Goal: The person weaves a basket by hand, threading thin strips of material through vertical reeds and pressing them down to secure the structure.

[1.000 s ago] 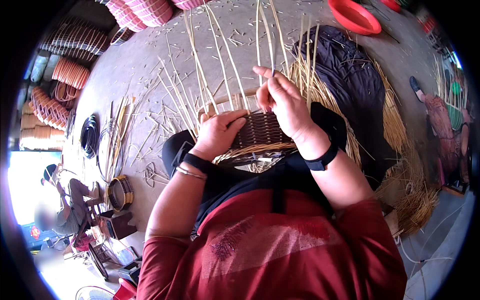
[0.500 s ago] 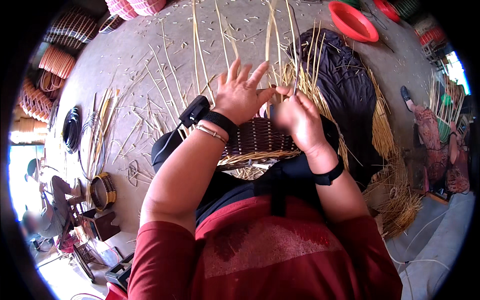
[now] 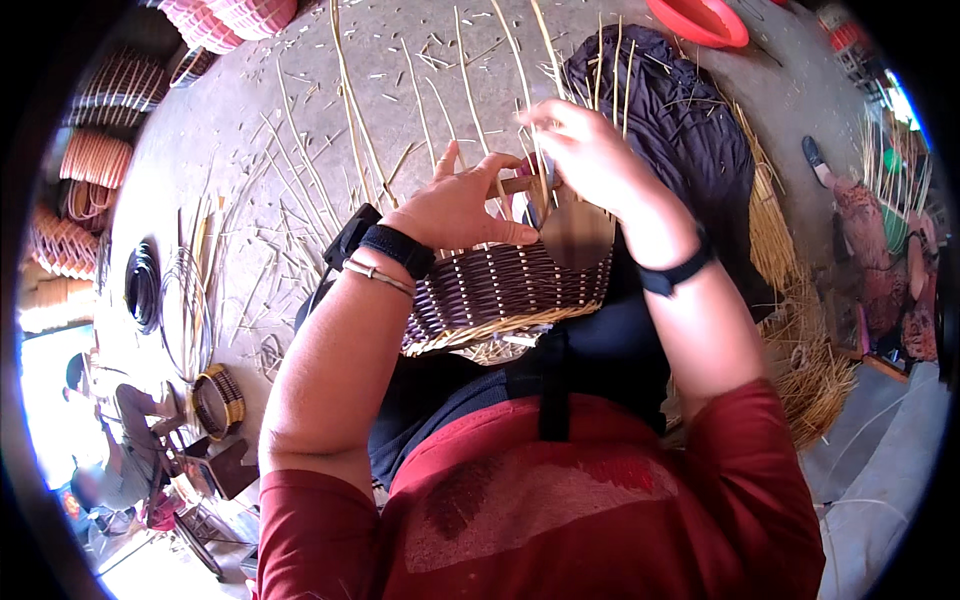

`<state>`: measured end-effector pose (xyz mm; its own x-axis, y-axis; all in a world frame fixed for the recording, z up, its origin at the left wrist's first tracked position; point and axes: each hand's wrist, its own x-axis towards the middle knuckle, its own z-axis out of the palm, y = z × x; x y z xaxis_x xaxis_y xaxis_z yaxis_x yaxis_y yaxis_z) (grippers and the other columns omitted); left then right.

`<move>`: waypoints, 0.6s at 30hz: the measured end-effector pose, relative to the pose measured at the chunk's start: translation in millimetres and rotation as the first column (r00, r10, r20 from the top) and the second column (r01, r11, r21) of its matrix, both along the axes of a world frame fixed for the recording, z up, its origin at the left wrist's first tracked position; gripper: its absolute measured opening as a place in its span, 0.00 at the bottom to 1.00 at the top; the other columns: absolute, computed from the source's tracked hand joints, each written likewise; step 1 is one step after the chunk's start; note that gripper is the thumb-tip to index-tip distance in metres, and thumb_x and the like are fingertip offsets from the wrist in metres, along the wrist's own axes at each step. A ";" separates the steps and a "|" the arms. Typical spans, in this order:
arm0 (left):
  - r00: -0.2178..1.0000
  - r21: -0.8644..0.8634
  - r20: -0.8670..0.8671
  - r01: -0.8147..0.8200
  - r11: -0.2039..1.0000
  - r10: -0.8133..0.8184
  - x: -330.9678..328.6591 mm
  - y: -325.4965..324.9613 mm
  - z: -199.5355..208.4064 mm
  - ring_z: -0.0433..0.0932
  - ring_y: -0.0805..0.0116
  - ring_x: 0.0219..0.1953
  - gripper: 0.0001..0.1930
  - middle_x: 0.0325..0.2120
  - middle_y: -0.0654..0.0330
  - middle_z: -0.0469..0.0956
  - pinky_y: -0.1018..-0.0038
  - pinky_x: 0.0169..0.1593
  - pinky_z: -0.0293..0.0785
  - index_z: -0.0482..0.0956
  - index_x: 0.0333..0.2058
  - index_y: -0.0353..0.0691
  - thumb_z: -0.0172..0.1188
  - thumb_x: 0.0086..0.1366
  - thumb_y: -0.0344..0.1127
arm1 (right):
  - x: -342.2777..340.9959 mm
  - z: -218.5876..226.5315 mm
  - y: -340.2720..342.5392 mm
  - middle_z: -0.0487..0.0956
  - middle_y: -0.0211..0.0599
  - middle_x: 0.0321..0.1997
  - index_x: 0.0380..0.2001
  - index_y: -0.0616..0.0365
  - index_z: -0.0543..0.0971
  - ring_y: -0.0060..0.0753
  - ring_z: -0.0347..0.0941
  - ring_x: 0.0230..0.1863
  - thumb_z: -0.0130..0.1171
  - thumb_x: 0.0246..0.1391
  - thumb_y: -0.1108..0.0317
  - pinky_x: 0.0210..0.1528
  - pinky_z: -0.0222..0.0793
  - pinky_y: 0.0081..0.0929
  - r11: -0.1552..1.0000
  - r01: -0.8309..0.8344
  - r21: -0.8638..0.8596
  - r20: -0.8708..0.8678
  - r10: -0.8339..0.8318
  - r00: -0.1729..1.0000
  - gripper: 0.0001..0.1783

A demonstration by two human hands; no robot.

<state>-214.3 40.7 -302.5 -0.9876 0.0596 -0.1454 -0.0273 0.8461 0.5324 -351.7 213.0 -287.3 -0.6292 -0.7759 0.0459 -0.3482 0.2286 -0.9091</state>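
A half-woven basket (image 3: 510, 285) of dark brown weave with pale uprights rests on my lap, tilted toward me. Tall pale stakes (image 3: 468, 85) rise from its far side. My left hand (image 3: 455, 205) lies at the upper edge of the weave, thumb stretched along it and fingers apart from the thumb. Above the basket's right part is my right hand (image 3: 595, 155), its fingers bent together beside a stake. What its fingertips pinch, if anything, I cannot make out. A round blurred patch hides part of the weave below the right hand.
Dark cloth (image 3: 660, 130) covers a bundle of straw-coloured canes (image 3: 765, 215) at the right. Cane scraps litter the floor (image 3: 400, 40). A black coil (image 3: 143, 285) and a small round basket (image 3: 217, 402) lie left. A red basin (image 3: 700, 22) is at the back. People sit at both sides.
My right hand has risen and swung over the stakes, and the dark strand it held no longer shows clearly. My left hand has lowered onto the weave. The basket has turned slightly.
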 end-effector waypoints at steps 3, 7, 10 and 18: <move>0.995 0.019 0.101 -0.004 1.000 0.002 -7.5 3.3 2.2 0.65 0.51 0.71 0.52 0.57 0.45 0.79 0.51 0.78 0.21 0.60 0.69 0.42 0.71 0.55 0.67 | -10.5 -17.0 -52.5 0.76 0.64 0.60 0.64 0.54 0.74 0.56 0.75 0.61 0.55 0.60 0.75 0.63 0.71 0.40 0.943 0.011 0.331 -0.349 0.112 0.931 0.28; 0.989 0.089 0.147 -0.010 0.996 -0.004 -8.5 7.7 19.5 0.70 0.50 0.68 0.52 0.56 0.47 0.81 0.51 0.78 0.23 0.65 0.64 0.37 0.74 0.52 0.67 | -9.9 -18.2 -42.3 0.67 0.65 0.69 0.76 0.54 0.55 0.51 0.80 0.43 0.56 0.59 0.76 0.50 0.78 0.36 0.966 0.159 0.204 -0.591 -0.008 0.807 0.42; 0.976 0.049 0.217 -0.032 0.998 0.021 -11.1 6.4 20.0 0.75 0.50 0.64 0.52 0.51 0.47 0.83 0.52 0.78 0.23 0.67 0.62 0.37 0.73 0.50 0.69 | 16.4 21.4 17.7 0.74 0.56 0.64 0.77 0.59 0.50 0.33 0.79 0.33 0.53 0.68 0.70 0.43 0.77 0.29 0.937 0.284 -0.204 -0.107 -0.309 0.945 0.39; 0.930 -0.341 0.154 -0.266 0.902 0.333 -28.6 42.8 -11.3 0.55 0.45 0.75 0.41 0.62 0.58 0.74 0.32 0.72 0.46 0.72 0.64 0.45 0.43 0.70 0.74 | 94.2 48.5 105.2 0.69 0.20 0.26 0.67 0.67 0.68 0.13 0.59 0.24 0.42 0.78 0.63 0.28 0.60 0.16 0.872 -0.060 -0.486 0.155 0.154 0.976 0.24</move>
